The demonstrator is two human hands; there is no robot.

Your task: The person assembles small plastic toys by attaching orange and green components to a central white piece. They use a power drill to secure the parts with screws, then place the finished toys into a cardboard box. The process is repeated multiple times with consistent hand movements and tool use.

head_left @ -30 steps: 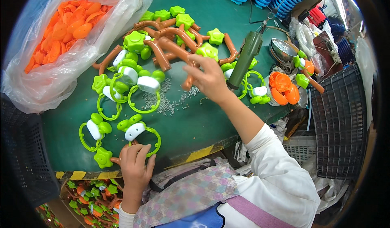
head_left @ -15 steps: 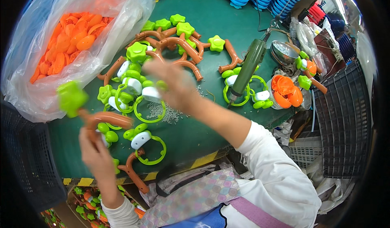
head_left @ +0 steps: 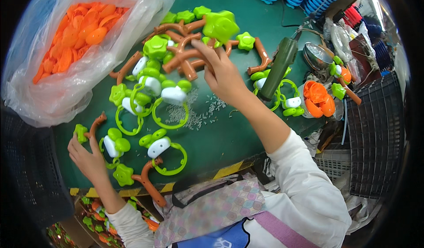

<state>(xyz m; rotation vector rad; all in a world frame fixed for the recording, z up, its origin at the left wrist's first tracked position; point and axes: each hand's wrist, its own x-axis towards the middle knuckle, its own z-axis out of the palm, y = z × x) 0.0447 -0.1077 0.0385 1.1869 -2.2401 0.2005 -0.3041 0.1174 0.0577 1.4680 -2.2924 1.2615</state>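
Note:
At the left of the bench, my left hand (head_left: pixel 88 159) has its fingers round a brown branch-shaped plastic piece (head_left: pixel 98 123) with a small green star knob (head_left: pixel 80 133). My right hand (head_left: pixel 225 75) grips another brown branch piece (head_left: pixel 185 58) at the pile. A larger green star knob (head_left: pixel 221 26) stands up beside those fingers, apparently on that piece. Between the hands lie white blocks with green ovals and rings (head_left: pixel 174 95); another such part (head_left: pixel 159 148) is nearer me. Close to the front edge rests a branch piece (head_left: pixel 151 187) with a green star (head_left: pixel 123 175).
Small metal screws (head_left: pixel 190 111) are scattered mid-bench. A green electric screwdriver (head_left: pixel 280 66) hangs at the right, by a cup of orange shells (head_left: pixel 314 97) and a metal bowl (head_left: pixel 317 55). A plastic bag (head_left: pixel 145 31) of orange shells fills the far left. Black crates flank the bench.
My left hand has lowered its branch piece to the bench at the left. My right hand has moved right and taken hold of a branch piece from the pile. The view has shifted slightly.

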